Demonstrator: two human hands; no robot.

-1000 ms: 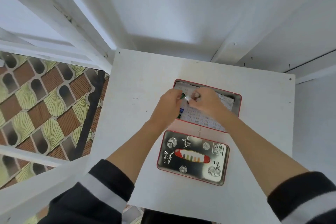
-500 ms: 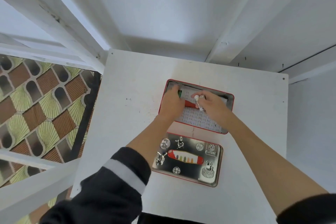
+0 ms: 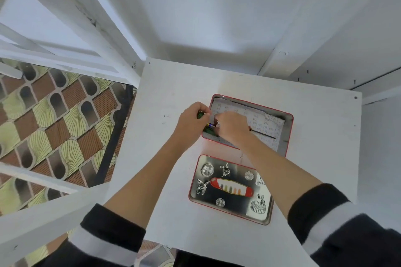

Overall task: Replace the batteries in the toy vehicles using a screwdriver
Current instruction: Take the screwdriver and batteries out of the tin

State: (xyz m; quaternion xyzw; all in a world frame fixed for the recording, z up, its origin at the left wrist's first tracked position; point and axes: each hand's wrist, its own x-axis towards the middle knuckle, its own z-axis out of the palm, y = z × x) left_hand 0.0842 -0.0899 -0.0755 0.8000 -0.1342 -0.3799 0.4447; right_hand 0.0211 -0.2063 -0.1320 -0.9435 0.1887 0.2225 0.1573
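An open red-rimmed tin [image 3: 287,136] lined with printed paper lies on the white table. My left hand [image 3: 191,124] hovers at the tin's left end and grips a small green toy piece [image 3: 200,114]. My right hand [image 3: 232,128] is beside it over the tin, fingers curled down and pinching a small yellow-and-blue battery [image 3: 209,124] between the two hands. More green [image 3: 208,131] shows under the fingers. A thin screwdriver shaft [image 3: 264,134] lies in the tin and runs right from under my right palm; its handle is hidden.
The tin's lid [image 3: 230,188], silver with rabbit pictures and a red oval, lies on the table just in front of the tin. The table edge [image 3: 130,136] on the left drops to a patterned floor. White beams and walls stand behind and to the left.
Both hands have shifted slightly to the tin's left end. The red screwdriver handle that showed between them is now covered by my right hand, and a small battery shows at the fingertips.
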